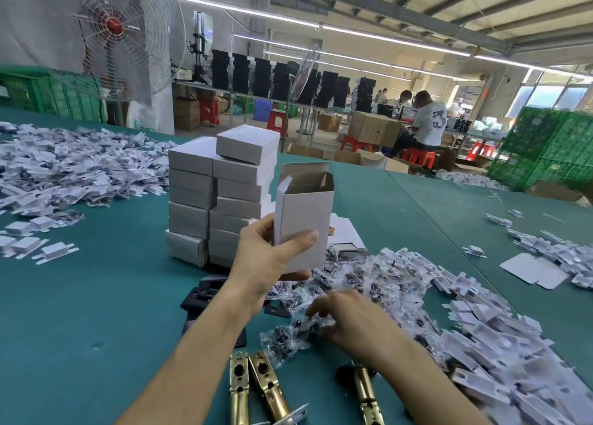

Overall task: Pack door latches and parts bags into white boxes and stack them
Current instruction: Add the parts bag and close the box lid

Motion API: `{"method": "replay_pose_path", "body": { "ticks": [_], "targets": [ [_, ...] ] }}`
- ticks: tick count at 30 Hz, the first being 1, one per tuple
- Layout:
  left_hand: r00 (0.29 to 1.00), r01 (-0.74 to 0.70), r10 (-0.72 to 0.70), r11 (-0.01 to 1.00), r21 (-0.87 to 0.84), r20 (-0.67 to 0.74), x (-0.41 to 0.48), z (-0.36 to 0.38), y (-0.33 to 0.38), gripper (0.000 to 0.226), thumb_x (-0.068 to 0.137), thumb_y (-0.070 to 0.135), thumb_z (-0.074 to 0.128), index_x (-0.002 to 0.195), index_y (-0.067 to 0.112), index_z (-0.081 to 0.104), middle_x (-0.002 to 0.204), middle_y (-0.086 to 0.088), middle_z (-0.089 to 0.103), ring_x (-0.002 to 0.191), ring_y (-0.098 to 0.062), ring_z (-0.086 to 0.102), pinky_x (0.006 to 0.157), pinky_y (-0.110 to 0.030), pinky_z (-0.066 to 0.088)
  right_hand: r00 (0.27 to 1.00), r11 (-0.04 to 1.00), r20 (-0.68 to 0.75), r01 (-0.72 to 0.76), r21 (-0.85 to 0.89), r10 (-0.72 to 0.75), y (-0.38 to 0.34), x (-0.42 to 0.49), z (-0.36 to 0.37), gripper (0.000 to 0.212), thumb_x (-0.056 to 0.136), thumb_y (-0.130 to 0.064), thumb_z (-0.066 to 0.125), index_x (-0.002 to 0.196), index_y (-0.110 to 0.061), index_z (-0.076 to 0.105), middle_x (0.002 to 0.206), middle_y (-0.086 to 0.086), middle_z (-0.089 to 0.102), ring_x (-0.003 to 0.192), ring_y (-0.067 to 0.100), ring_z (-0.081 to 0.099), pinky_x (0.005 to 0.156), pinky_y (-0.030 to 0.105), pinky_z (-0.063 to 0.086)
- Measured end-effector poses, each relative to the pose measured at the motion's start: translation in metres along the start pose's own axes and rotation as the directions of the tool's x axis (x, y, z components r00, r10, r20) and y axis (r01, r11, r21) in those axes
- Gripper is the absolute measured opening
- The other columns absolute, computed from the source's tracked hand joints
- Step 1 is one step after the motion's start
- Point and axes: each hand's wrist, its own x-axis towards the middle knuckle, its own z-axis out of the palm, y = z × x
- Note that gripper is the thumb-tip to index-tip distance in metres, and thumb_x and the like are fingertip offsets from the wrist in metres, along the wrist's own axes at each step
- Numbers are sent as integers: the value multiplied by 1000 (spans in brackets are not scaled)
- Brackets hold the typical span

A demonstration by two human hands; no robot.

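Teal table (96, 296), stacked boxes (221, 200) behind open box (305, 212) (parts bags (369, 280) beside)

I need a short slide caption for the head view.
Left hand holds an open white box; right hand reaches into parts bags.
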Motion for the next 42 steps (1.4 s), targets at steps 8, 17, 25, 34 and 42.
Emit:
{"method": "replay_pose_path", "body": {
  "ticks": [8, 17, 25, 34, 42],
  "targets": [
    [997, 71, -69, 997, 44, -46, 7, -5, -10, 31, 72, 13, 87, 99, 22, 74, 96, -1, 76, 81, -23, 75, 55, -38, 60, 812, 847, -569, 208, 489, 129, 7, -14, -55, 17, 91, -14, 67, 102, -26, 74, 88, -19, 71, 78, -5, 67, 73, 11, 52],
    [987, 89, -98, 993, 73, 130, 2, -1, -8, 52, 56, 23, 89, 106, 15, 77, 99, -7, 78, 84, -30, 75, 58, -38, 60, 631, 966, -766, 255, 52, -125, -12, -8, -109, 8, 90, -12, 70, 97, -12, 66, 81, 3, 69, 73, 21, 61, 59, 44, 53],
    [976, 100, -111, 993, 66, 189, 2, -4, -7, 52, 57, 17, 91, 107, 14, 78, 105, -9, 76, 89, -35, 74, 60, -42, 61, 671, 967, -730, 250, 60, -128, -12, -1, -115, 8, 89, -23, 71, 94, -20, 66, 86, 1, 68, 77, 22, 61, 63, 44, 51],
    [974, 47, -71, 993, 112, 215, -2, 1, -5, 45, 61, 17, 89, 104, 15, 79, 99, -9, 77, 88, -33, 74, 61, -46, 63, 686, 989, -716, 143, -40, -128, -14, -5, -110, 8, 87, -23, 74, 94, -24, 78, 80, -5, 69, 77, 20, 51, 55, 28, 35],
    [974, 40, -60, 995, 96, 220, -2, 0, -7, 38, 63, 17, 88, 100, 17, 80, 97, -11, 77, 86, -34, 73, 60, -42, 61, 941, 984, -333, 103, 144, -50, -16, -12, -118, 37, 96, -28, 39, 120, -38, 66, 120, -6, 54, 106, 14, 39, 83, 33, 36]
  ]
}}
